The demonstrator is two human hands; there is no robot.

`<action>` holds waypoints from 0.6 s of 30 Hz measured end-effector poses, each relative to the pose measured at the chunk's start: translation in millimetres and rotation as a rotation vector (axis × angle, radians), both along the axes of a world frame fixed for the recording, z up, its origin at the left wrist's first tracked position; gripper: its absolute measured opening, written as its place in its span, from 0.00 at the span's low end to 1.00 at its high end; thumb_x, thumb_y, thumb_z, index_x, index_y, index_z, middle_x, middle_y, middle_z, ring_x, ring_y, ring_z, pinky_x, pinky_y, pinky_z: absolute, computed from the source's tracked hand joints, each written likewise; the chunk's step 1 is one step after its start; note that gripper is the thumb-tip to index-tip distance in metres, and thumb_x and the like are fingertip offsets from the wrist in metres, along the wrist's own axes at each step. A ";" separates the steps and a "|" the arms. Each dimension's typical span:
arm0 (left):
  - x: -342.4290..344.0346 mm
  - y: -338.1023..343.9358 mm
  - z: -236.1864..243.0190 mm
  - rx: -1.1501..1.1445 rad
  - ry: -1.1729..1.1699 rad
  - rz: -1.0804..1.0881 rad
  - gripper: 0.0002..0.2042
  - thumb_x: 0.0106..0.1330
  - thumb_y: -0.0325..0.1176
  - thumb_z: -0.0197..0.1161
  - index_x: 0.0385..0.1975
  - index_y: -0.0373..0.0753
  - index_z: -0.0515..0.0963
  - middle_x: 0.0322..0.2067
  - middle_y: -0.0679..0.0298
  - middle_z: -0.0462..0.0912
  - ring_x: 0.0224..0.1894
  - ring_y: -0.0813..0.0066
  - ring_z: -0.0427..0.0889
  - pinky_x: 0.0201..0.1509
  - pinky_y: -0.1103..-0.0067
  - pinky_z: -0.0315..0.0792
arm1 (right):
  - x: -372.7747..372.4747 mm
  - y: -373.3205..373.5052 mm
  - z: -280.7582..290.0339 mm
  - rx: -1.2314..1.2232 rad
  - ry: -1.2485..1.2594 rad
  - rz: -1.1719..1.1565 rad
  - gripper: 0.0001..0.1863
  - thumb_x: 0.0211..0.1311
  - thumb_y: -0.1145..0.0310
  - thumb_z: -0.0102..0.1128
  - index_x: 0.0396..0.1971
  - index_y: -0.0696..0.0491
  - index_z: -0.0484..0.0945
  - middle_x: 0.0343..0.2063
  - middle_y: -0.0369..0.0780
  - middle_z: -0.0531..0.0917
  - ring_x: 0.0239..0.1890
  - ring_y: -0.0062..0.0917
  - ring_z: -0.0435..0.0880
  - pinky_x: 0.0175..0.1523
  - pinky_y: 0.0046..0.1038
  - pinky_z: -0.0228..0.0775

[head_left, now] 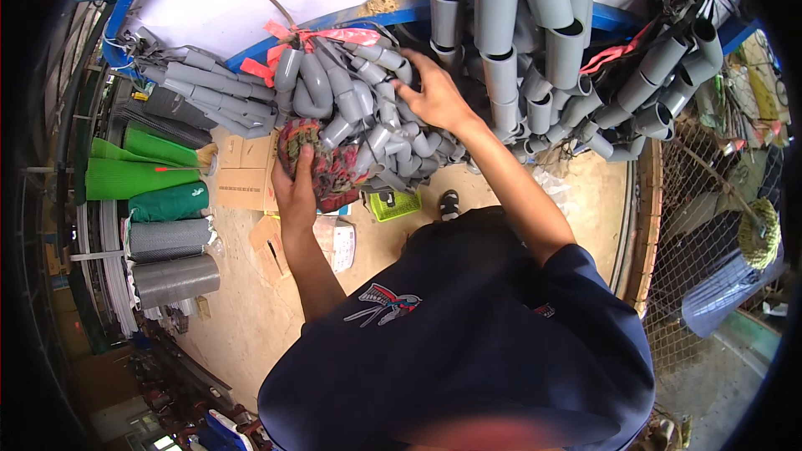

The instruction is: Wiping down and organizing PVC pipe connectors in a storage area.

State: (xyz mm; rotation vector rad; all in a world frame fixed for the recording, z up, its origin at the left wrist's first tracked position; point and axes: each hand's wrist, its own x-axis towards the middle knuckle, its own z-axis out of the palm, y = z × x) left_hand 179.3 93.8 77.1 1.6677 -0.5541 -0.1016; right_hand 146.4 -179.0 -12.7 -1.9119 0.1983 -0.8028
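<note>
My left hand [296, 188] is closed on a crumpled red, grey and green cloth bundle [322, 157], thumb on the near side and the fingers mostly hidden behind. The bundle presses against the lower left of a large hanging cluster of grey plastic pipe fittings [342, 88], elbows and short sockets strung together. My right hand [436, 98] reaches to the upper right of that cluster, its fingers apart beside an elbow fitting; whether they touch it is hard to tell. Pink ribbon strips [288, 40] are tied at the top of the cluster.
Larger grey pipe fittings [494, 12] hang on the right, with more strings of fittings [219, 88] at left. A blue metal rail [342, 17] runs behind. Rolls of green mesh [125, 171] stand left; a yellow-green basket [394, 205] and cardboard box [246, 169] sit below.
</note>
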 end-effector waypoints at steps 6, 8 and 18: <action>19.9 32.7 9.7 0.037 0.038 0.109 0.16 0.76 0.34 0.62 0.56 0.28 0.78 0.50 0.61 0.85 0.52 0.74 0.79 0.62 0.78 0.69 | -17.8 8.6 2.4 0.144 0.042 0.103 0.23 0.64 0.69 0.67 0.57 0.61 0.76 0.36 0.43 0.85 0.35 0.28 0.83 0.43 0.32 0.75; 22.4 29.4 11.5 0.078 0.000 0.140 0.16 0.76 0.34 0.62 0.56 0.29 0.79 0.49 0.61 0.85 0.51 0.75 0.80 0.61 0.78 0.70 | -30.5 5.5 8.4 0.557 -0.022 0.292 0.22 0.68 0.71 0.56 0.61 0.60 0.73 0.33 0.37 0.83 0.34 0.18 0.80 0.41 0.25 0.75; 26.0 12.8 3.6 0.056 -0.116 0.220 0.16 0.75 0.34 0.64 0.54 0.28 0.80 0.48 0.59 0.86 0.49 0.73 0.82 0.59 0.75 0.73 | -57.3 9.1 67.0 0.910 0.068 0.601 0.28 0.66 0.70 0.45 0.67 0.55 0.72 0.27 0.34 0.78 0.24 0.15 0.73 0.27 0.20 0.65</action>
